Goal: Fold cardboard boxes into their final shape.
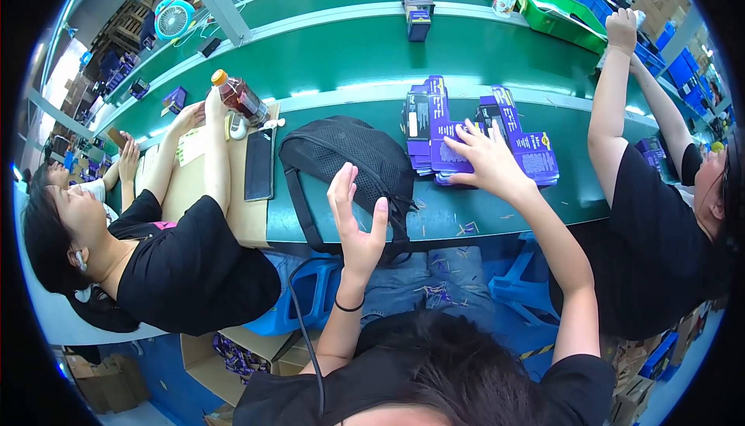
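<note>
Flat purple printed cartons (535, 164) lie in overlapping stacks on the green workbench (341, 88) in front of me. My right hand (493, 164) is spread over these stacks, fingers apart; whether it presses on them or hovers I cannot tell. Raised at the bench's front edge, my left hand (358, 224) is empty, its thumb held away from the fingers. Behind that hand sits a black mesh bag (341, 150) with a strap hanging over the edge.
Co-workers sit close on both sides, a black sleeve (202, 271) left and a raised forearm (613, 100) right. A dark phone (259, 164) and a drink bottle (242, 100) stand left of the bag. A green bin (563, 19) is at the far right; paper scraps litter my lap.
</note>
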The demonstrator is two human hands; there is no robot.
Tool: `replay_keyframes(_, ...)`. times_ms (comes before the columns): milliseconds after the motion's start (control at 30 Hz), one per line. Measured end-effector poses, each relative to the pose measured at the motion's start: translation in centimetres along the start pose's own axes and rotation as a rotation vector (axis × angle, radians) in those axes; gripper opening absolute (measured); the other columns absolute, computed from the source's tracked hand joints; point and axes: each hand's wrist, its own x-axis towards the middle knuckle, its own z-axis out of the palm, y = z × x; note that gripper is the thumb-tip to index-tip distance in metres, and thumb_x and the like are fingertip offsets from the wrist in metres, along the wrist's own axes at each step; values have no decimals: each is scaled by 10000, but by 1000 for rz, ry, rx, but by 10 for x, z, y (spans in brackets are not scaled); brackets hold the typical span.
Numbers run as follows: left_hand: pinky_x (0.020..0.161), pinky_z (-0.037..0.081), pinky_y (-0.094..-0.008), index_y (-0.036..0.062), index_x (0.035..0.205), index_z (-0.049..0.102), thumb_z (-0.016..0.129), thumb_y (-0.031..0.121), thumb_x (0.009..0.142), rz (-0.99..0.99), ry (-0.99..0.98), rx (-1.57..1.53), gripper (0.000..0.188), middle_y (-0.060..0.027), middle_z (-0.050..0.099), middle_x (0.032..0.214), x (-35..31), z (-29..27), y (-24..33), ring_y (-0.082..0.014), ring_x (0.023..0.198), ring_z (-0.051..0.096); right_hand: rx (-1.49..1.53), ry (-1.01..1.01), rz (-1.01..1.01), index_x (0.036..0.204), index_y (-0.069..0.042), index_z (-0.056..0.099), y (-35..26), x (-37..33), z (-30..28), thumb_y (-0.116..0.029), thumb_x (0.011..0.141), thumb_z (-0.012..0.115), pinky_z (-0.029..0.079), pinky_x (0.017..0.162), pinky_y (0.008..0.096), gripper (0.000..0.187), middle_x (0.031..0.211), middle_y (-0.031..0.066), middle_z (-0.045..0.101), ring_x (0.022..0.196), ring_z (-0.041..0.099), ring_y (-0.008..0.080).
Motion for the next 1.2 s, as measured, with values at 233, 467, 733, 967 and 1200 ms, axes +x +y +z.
replay_keyframes(233, 1025, 339, -422, 58, 1390, 310, 583, 113, 845, 39, -44, 6, 611, -180, 349, 1357, 1, 9, 9, -305, 1238, 398, 208, 10, 30, 1207, -88, 571, 8, -19, 5, -300, 793, 662, 272, 1075, 511, 475, 1227, 112, 566, 1171, 516, 263)
replay_keyframes(467, 1023, 341, -417, 56, 1386, 320, 590, 111, 843, 26, -102, 33, 608, -175, 362, 1353, -3, 11, 13, -306, 1231, 399, 44, 240, -1, 1106, -93, 652, -6, -26, 3, -224, 782, 676, 314, 1072, 444, 350, 1101, 60, 659, 1088, 590, 201)
replay_keyframes(733, 1022, 339, -406, 59, 1380, 335, 595, 103, 839, 71, -111, 101, 602, -167, 342, 1385, 7, 11, 19, -304, 1240, 384, 127, 833, 16, 1026, -80, 662, -2, -30, -14, -51, 803, 627, 372, 1032, 433, 228, 1009, 29, 690, 943, 647, 180)
replay_keyframes(967, 971, 397, -389, 39, 1355, 371, 590, 151, 863, 161, -383, -20, 549, -176, 401, 1355, 53, -6, 66, -310, 1172, 465, 417, 886, -45, 964, -80, 667, -7, -45, -93, -59, 817, 622, 371, 1034, 409, 155, 889, 26, 692, 783, 639, 173)
replay_keyframes(1200, 864, 469, -376, 28, 1334, 400, 586, 290, 894, -609, -891, -1191, 544, -170, 548, 1207, 41, 17, 33, -274, 986, 595, 282, 858, 129, 1108, -75, 645, -38, -36, -86, -139, 828, 630, 324, 1064, 446, 288, 1260, 96, 554, 1150, 507, 256)
